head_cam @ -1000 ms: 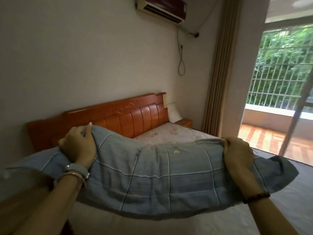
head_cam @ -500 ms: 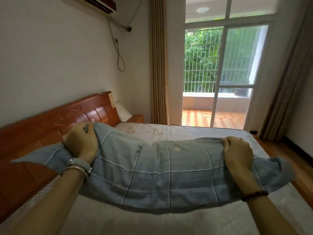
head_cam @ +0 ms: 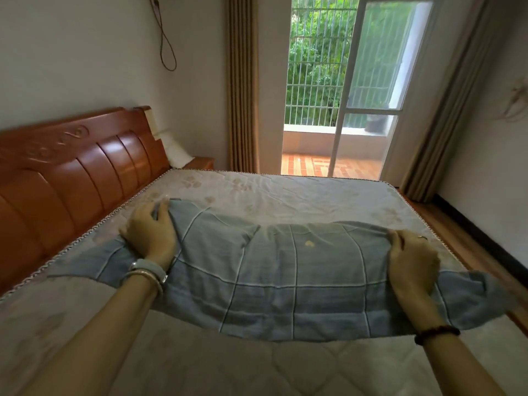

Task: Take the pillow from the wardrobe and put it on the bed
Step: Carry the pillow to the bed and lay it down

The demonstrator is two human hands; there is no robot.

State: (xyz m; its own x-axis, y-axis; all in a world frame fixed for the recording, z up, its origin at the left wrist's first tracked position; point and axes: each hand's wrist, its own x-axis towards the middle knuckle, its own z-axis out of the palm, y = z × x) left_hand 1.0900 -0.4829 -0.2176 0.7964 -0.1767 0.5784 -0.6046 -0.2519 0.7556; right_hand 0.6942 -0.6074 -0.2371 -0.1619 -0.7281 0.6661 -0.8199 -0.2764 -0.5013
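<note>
A long blue checked pillow stretches across the middle of the view, held just above the pale quilted bed. My left hand grips its upper left part, close to the headboard side. My right hand grips its upper right part, near the bed's right edge. Both loose ends of the pillowcase droop past my hands. Whether the pillow's underside touches the mattress is hidden.
An orange wooden headboard runs along the left. A small white pillow leans on a bedside table at the far corner. Beyond the bed are curtains and a glass balcony door. Wooden floor lies to the right.
The view has swung right and down, from the headboard wall toward the balcony door. Both hands have carried the pillow lower over the mattress, keeping the same grip.
</note>
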